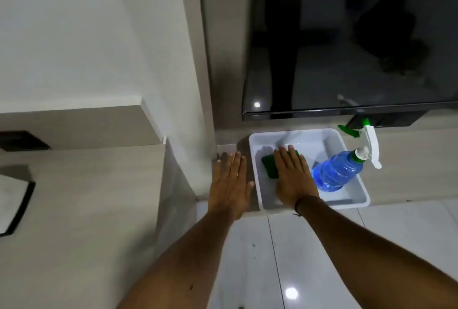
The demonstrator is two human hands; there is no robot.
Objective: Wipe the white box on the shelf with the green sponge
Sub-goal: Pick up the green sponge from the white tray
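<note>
The white box (352, 203) is a shallow open tray standing on a low beige shelf (409, 179) under a television. Inside it lies the green sponge (269, 163), partly covered by my right hand (292, 176), which presses flat on it with fingers stretched out. My left hand (230, 182) lies flat and open on the shelf just left of the box, touching its left wall with the thumb. A blue spray bottle (337, 172) with a white and green trigger head leans in the box's right half.
A black television (347, 36) hangs above the shelf. A beige counter (86, 197) with a dark-edged white board (12, 202) stands on the left. Glossy white floor tiles (297, 259) lie below the shelf edge.
</note>
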